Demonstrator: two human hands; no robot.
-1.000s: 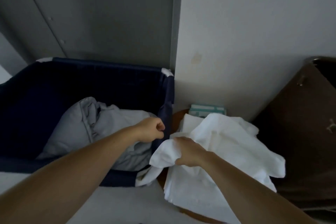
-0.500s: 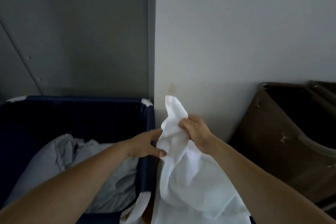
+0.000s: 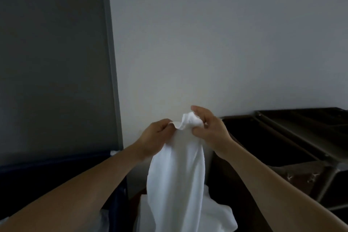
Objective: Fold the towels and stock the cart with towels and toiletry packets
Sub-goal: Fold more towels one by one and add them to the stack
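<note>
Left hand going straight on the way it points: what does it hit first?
Probably the right hand: the left hand points up-right across the bunched top edge of the towel, which both pinch. Depth unclear.

The long white cloth towel (image 3: 177, 175) is plain. The navy blue fabric laundry bin (image 3: 56, 163) has a white corner; the dark brown metal-framed cart (image 3: 301, 173) shows pale scuffs.

The towel (image 3: 177, 175) hangs between bin (image 3: 56, 167) (left) and cart (image 3: 293, 135) (right), before the wall (image 3: 226, 43).
</note>
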